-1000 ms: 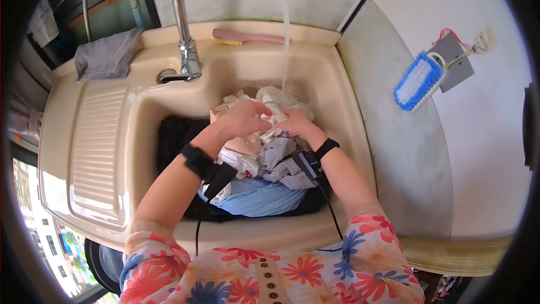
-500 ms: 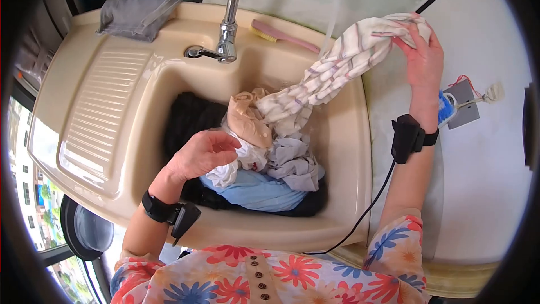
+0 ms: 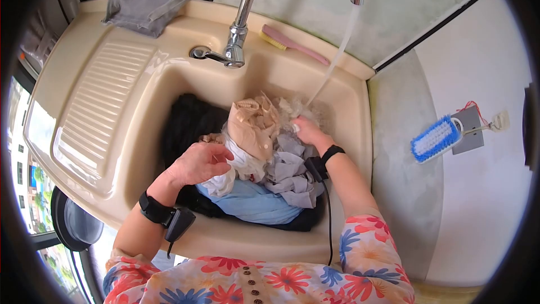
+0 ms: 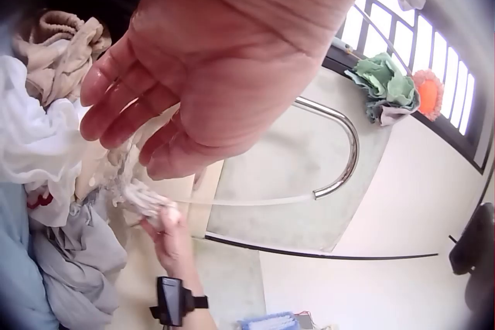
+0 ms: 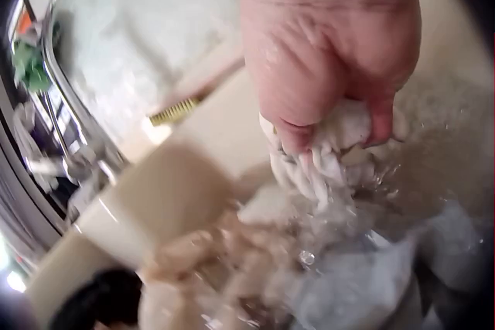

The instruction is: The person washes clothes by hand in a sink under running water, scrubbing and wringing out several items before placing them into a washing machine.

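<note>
My right hand (image 3: 311,132) grips a wet, bunched white cloth (image 5: 340,133), low in the sink beneath the tap's stream. Water splashes around that cloth in the right wrist view. Above the pile's left side hovers my left hand (image 3: 199,163), fingers loosely bent and holding nothing; the left wrist view shows its bare palm (image 4: 224,75). Between the hands lies a beige garment (image 3: 253,129), with a white one (image 3: 243,160) just in front. Grey fabric (image 3: 295,171) is heaped near my right wrist. Light blue cloth (image 3: 250,205) and black clothing (image 3: 194,124) lie around them.
The cream sink (image 3: 357,135) has a ribbed drainboard (image 3: 107,101) on its left. A chrome tap (image 3: 242,22) arches over the back, running. A pink-handled brush (image 3: 301,50) and grey cloth (image 3: 146,11) rest on the ledge. A blue-and-white brush (image 3: 436,138) hangs at right.
Both hands were together in the pile. My right hand then lifted the striped white cloth high to the right and has brought it back down under the water; my left hand drew back left.
</note>
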A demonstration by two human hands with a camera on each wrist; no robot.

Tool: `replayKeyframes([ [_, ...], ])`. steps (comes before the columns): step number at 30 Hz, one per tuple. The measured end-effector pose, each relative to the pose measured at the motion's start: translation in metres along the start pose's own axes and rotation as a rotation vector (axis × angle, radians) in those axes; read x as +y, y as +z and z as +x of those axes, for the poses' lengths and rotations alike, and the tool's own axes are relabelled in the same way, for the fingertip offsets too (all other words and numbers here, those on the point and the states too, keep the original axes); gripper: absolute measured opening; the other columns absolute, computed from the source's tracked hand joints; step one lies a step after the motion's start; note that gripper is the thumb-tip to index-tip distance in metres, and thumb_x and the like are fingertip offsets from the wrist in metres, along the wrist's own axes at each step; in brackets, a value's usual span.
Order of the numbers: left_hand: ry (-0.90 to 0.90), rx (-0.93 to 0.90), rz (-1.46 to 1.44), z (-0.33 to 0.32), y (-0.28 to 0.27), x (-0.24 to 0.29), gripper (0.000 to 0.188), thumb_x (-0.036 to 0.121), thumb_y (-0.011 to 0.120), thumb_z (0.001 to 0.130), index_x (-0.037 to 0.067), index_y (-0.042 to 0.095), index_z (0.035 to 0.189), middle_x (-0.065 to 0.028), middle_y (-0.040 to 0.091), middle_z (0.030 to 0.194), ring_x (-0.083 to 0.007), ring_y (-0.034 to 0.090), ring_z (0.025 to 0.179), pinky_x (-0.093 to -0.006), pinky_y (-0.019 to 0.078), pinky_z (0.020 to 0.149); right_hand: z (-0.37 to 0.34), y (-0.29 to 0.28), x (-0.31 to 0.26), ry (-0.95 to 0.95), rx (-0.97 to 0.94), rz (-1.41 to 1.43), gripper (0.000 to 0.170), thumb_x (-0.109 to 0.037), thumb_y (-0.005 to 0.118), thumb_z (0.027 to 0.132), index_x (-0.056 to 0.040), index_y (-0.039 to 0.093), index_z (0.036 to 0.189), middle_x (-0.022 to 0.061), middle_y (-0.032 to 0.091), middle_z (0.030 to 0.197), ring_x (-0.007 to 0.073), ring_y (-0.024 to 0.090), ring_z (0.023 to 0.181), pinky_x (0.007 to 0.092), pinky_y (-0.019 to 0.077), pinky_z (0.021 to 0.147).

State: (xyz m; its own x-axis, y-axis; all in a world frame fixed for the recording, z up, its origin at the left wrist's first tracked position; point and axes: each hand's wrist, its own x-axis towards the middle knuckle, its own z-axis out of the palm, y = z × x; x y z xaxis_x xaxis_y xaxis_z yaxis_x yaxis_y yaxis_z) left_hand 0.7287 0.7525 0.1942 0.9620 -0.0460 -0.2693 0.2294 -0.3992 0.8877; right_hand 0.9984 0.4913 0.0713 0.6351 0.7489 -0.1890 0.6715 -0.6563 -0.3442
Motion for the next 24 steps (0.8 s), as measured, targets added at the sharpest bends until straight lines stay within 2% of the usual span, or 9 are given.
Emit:
replayKeyframes([
  [4, -0.021, 0.028, 0.032, 0.001, -0.003, -0.004, 0.027, 0.021, 0.06, 0.072, 0.004, 0.062, 0.094, -0.0104, 0.063, 0.075, -0.0224, 0.061, 0.073, -0.0312, 0.0481, 0.069, 0.005, 0.018, 0.011, 0.117, -0.265, -0.22, 0.032, -0.011, 0.051, 0.075, -0.0044, 0.056, 0.106, 0.0206, 0.06, 0.098, 0.0371, 0.056, 0.093, 0.0407, 0.045, 0.082],
  [6, 0.034, 0.031, 0.069, 0.001, -0.002, -0.009, 0.024, 0.015, 0.061, 0.073, 0.003, 0.062, 0.094, -0.0083, 0.062, 0.075, -0.0153, 0.059, 0.069, -0.0276, 0.048, 0.066, 0.003, 0.013, 0.008, 0.164, -0.361, -0.224, 0.031, -0.011, 0.052, 0.075, -0.0033, 0.057, 0.104, 0.0213, 0.06, 0.097, 0.0372, 0.057, 0.089, 0.0404, 0.0461, 0.079],
  [8, 0.038, 0.038, 0.1, -0.001, -0.002, -0.008, 0.024, 0.016, 0.061, 0.073, 0.003, 0.062, 0.093, -0.0093, 0.062, 0.075, -0.0171, 0.06, 0.069, -0.0285, 0.0482, 0.066, -0.005, 0.001, -0.002, 0.222, -0.456, -0.232, 0.03, -0.012, 0.052, 0.075, -0.0022, 0.058, 0.102, 0.022, 0.061, 0.095, 0.0374, 0.058, 0.085, 0.0402, 0.0472, 0.076],
  [10, 0.056, 0.046, 0.134, -0.002, -0.002, -0.006, 0.024, 0.017, 0.061, 0.072, 0.004, 0.062, 0.092, -0.0103, 0.062, 0.075, -0.019, 0.061, 0.07, -0.0295, 0.0484, 0.066, -0.016, -0.017, -0.011, 0.2, -0.364, -0.05, 0.025, -0.01, 0.052, 0.078, -0.0007, 0.056, 0.101, 0.0179, 0.063, 0.088, 0.0324, 0.06, 0.079, 0.0375, 0.0495, 0.072],
  [12, 0.106, 0.064, 0.186, -0.003, -0.001, -0.007, 0.025, 0.018, 0.061, 0.071, 0.004, 0.062, 0.091, -0.0118, 0.063, 0.076, -0.0225, 0.062, 0.071, -0.0311, 0.0485, 0.067, -0.029, -0.061, -0.026, 0.492, -0.157, 0.59, 0.018, -0.011, 0.053, 0.082, -0.0039, 0.058, 0.098, 0.0086, 0.063, 0.086, 0.0204, 0.061, 0.078, 0.0324, 0.0515, 0.066],
  [14, 0.116, 0.056, 0.177, -0.005, 0.0, -0.005, 0.024, 0.018, 0.06, 0.071, 0.004, 0.062, 0.091, -0.0119, 0.063, 0.076, -0.023, 0.062, 0.071, -0.0314, 0.0485, 0.067, -0.04, -0.124, -0.025, 0.29, 0.002, 0.684, 0.016, -0.012, 0.054, 0.085, -0.008, 0.057, 0.1, 0.0025, 0.061, 0.087, 0.0131, 0.059, 0.082, 0.0293, 0.0523, 0.064],
  [15, 0.121, 0.049, 0.172, -0.005, 0.0, -0.004, 0.024, 0.018, 0.06, 0.071, 0.004, 0.062, 0.091, -0.0121, 0.063, 0.076, -0.0234, 0.062, 0.072, -0.0317, 0.0485, 0.067, -0.051, -0.16, -0.043, 0.293, 0.153, 0.668, 0.019, -0.013, 0.055, 0.085, -0.0085, 0.056, 0.103, 0.0036, 0.06, 0.094, 0.0141, 0.059, 0.085, 0.0306, 0.0527, 0.067],
  [19, 0.148, 0.054, 0.191, -0.008, 0.003, -0.007, 0.025, 0.018, 0.06, 0.07, 0.004, 0.062, 0.091, -0.0117, 0.063, 0.075, -0.0232, 0.062, 0.071, -0.032, 0.0484, 0.067, -0.088, -0.268, -0.1, 0.097, 0.597, 0.732, 0.023, -0.007, 0.052, 0.084, -0.0029, 0.054, 0.107, 0.0062, 0.058, 0.097, 0.0155, 0.059, 0.087, 0.032, 0.0533, 0.072],
  [24, 0.117, 0.048, 0.163, -0.011, 0.006, -0.006, 0.026, 0.018, 0.061, 0.069, 0.004, 0.063, 0.092, -0.0109, 0.063, 0.075, -0.0225, 0.061, 0.072, -0.0318, 0.0485, 0.067, -0.103, -0.336, -0.13, -0.059, 0.862, 0.709, 0.026, -0.007, 0.05, 0.086, -0.0026, 0.052, 0.112, 0.0057, 0.057, 0.099, 0.0149, 0.057, 0.091, 0.0311, 0.051, 0.077],
])
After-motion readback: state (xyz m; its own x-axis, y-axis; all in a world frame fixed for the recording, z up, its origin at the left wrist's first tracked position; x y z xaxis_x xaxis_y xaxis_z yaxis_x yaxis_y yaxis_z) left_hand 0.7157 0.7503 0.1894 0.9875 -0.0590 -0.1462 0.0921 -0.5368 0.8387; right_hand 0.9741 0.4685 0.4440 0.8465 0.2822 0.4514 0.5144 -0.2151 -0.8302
